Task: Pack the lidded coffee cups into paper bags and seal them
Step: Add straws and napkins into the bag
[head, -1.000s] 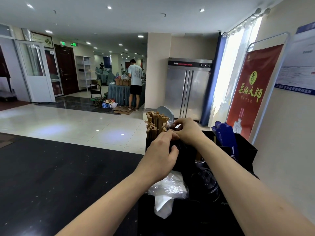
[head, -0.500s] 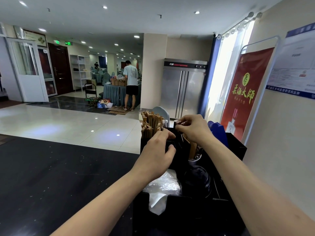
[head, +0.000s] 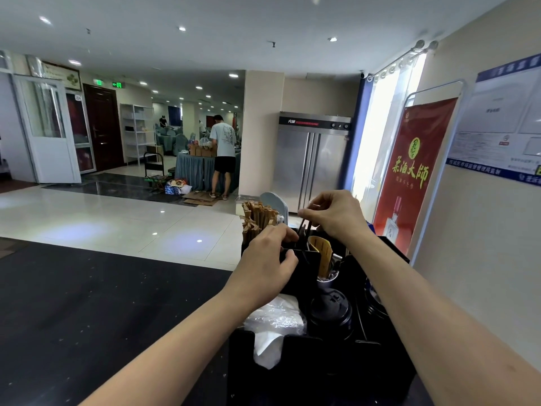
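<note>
A black organizer [head: 307, 370] stands on the dark counter [head: 87, 317] in front of me. My left hand [head: 263, 265] grips the top edge of one of its black dividers. Above it, my right hand [head: 333, 213] pinches a couple of thin dark sticks [head: 304, 230] that rise out of a rear compartment. A stack of black cup lids [head: 330, 312] sits in a near compartment. Brown paper-wrapped sticks [head: 257, 218] fill the rear left compartment.
Plastic-wrapped white napkins [head: 275, 320] lie in the front left compartment. A metal cup holds a tan packet [head: 322, 253]. A red banner [head: 409, 171] stands close on the right by the wall. Far off, a person [head: 222, 153] stands at a draped table near a steel fridge [head: 310, 159].
My right hand has risen, drawing the thin dark sticks up out of the compartment. My left hand has settled onto the divider edge.
</note>
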Demonstrator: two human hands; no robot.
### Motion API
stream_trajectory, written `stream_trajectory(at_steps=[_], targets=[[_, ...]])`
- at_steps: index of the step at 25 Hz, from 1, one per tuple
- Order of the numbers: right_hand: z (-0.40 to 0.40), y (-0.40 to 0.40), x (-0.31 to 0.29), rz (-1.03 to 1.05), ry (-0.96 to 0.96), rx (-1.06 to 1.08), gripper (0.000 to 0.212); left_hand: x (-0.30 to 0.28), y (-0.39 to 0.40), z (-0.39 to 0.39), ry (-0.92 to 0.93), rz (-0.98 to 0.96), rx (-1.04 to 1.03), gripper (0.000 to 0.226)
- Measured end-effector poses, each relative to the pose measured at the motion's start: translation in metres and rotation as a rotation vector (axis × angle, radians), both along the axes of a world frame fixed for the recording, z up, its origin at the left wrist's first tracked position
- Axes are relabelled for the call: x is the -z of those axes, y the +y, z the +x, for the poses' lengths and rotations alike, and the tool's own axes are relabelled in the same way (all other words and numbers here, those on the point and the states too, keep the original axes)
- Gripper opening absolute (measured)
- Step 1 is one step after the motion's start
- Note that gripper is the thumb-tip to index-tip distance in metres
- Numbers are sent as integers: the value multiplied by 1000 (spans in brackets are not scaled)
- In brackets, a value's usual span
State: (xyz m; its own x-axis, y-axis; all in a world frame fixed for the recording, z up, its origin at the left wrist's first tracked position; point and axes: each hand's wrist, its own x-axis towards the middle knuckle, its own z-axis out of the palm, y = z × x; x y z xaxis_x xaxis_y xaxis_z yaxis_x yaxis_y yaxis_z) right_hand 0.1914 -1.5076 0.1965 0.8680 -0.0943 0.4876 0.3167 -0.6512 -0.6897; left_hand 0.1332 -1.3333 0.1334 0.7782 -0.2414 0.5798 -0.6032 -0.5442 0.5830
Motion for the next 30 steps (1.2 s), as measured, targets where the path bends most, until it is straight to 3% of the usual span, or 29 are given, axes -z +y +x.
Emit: stream_trajectory(at_steps=[4,10,17,30], targets=[[-3,-1,-6,59,19,8,17,-5,5,-2,-24,-2,-23,20],[-32,3,-29,112,-3,-62,13,-13,2,-14,-42,-17,-44,43],[-93,6,-66,156,-22,-209,10,-32,0,-41,-86,-14,-99,48],[-188,21,-57,273,140,-283,26,-21,21,-129,-46,-94,-45,15]])
